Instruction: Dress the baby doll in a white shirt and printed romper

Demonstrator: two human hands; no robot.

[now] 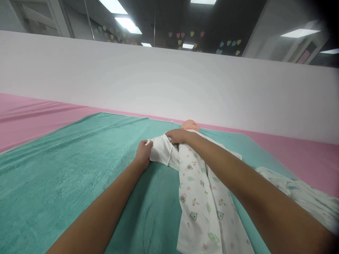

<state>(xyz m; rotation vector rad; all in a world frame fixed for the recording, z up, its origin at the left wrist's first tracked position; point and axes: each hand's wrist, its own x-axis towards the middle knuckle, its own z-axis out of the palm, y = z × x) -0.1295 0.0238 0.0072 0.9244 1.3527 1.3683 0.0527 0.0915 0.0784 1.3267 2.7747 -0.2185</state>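
A baby doll (pixel 190 125) lies on its back on a teal towel, only its head showing at the far end. Over its body spreads a white baby gown (pixel 201 197) with small printed animals and green and pink spots. One plain white sleeve (pixel 160 150) stretches out to the left. My left hand (pixel 143 153) pinches that sleeve's outer end between thumb and fingers. Nearer the doll's shoulder, my right hand (pixel 177 135) is closed on the upper part of the same sleeve. The doll's arm cannot be made out, and my right forearm covers part of the gown.
Under everything is the teal towel (pixel 79 183), laid over a pink sheet (pixel 31 113). A crumpled white printed cloth (pixel 299 192) lies at the right. Behind stands a white wall panel (pixel 159 81), with dark glass and heart stickers above it.
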